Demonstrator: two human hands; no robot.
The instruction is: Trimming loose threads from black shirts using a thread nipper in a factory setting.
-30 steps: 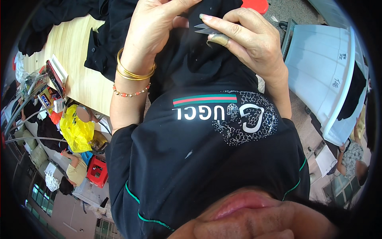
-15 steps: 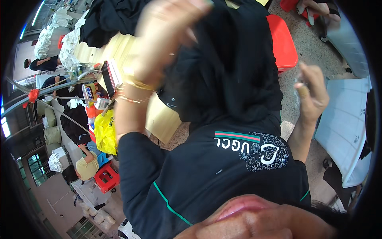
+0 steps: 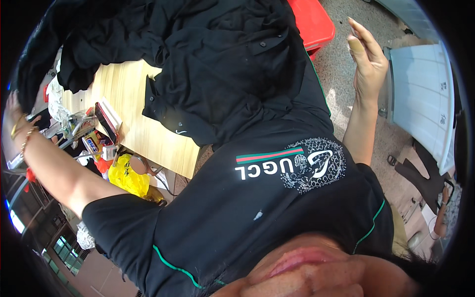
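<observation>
A heap of black garments (image 3: 213, 69) with small dark buttons lies across my lap and the wooden table (image 3: 131, 94). Out at the far left edge, my left hand (image 3: 19, 116) has its thumb apart from its outstretched fingers, just below a black cloth (image 3: 37, 59); the lens bends and smears it there. A gold bracelet is on that wrist. My right hand (image 3: 370, 67) is raised at the right, away from the cloth. Its thumb and forefinger are drawn close together, and anything between them is too small to make out.
A red plastic stool (image 3: 312, 24) stands beyond the garments. Pale blue-white bins (image 3: 420, 94) are at the right. Along the table's left side are a yellow plastic bag (image 3: 127, 175), a dark red flat case (image 3: 106, 119) and metal rods. A dark cloth (image 3: 423, 171) lies at the lower right.
My left hand has swung from above the lap out to the far left. More black cloth now spreads over the table's far side. My right hand stays raised, slightly higher in view.
</observation>
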